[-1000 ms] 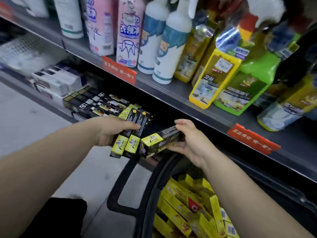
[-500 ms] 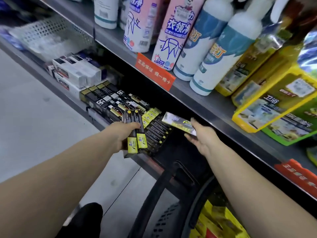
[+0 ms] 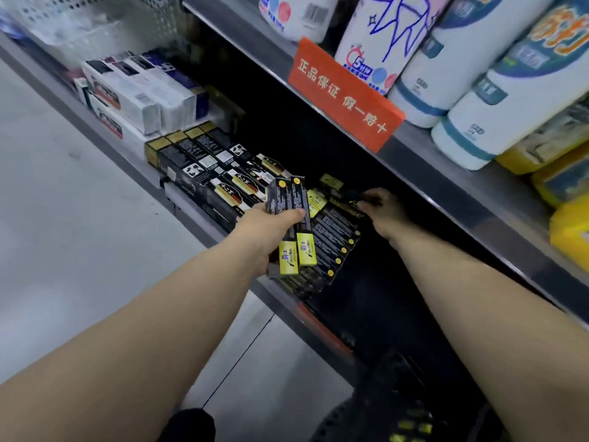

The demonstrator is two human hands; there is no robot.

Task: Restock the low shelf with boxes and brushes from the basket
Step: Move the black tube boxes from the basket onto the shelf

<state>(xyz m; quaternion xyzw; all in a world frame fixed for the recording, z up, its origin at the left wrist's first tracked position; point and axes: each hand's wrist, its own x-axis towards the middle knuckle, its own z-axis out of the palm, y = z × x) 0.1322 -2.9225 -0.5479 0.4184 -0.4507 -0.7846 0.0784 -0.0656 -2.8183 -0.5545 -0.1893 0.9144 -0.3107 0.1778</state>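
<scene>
Stocking is mid-step: the low shelf (image 3: 277,301) holds a stack of black boxes (image 3: 331,237), the basket (image 3: 379,400) near, below. On the stack's far end lies the right hand (image 3: 384,213), its grip lost in shadow; the left hand (image 3: 271,231) clamps two boxes (image 3: 298,218), likely next to go alongside. Half a second ago the right hand carried its box short of the stack.

We are in a shop aisle: grey metal tiered shelving (image 3: 446,161) carries identical goods in rows, long black-and-gold cardboard boxes (image 3: 204,164) and white cardboard boxes (image 3: 137,94) below, white plastic bottles with blue bands (image 3: 510,106) above, and an orange printed label card (image 3: 345,94) fixed to the upper shelf's front edge.
</scene>
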